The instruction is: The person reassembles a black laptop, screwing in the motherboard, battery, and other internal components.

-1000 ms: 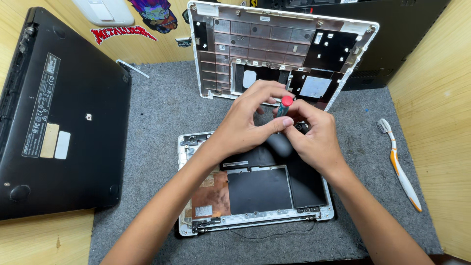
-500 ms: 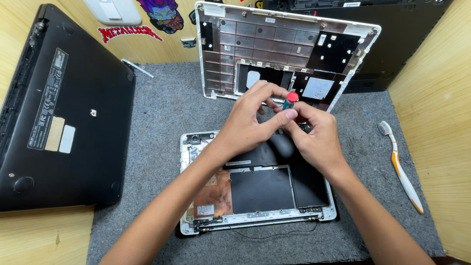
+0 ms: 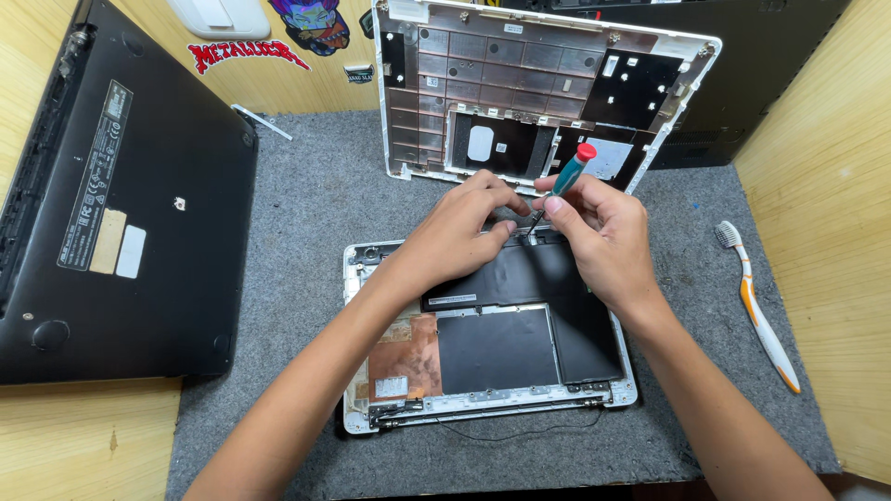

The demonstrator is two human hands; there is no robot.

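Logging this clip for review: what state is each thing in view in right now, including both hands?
Left hand: fingertips on the opened laptop's top edge.
Right hand: gripping the screwdriver.
Screwdriver: tilted, tip down at the laptop.
Opened laptop: cover off, internals exposed.
White bottom cover: removed, inner side up.
Black laptop: closed, underside up.
Toothbrush: lying unused on the mat.

Screwdriver [image 3: 562,182] tip hidden between the left hand [image 3: 461,239] and right hand [image 3: 603,243], which cover the far edge of the opened laptop [image 3: 483,348]. Black laptop [image 3: 121,204] at the mat's left edge is cut off by the frame. Its label print is too small to tell.
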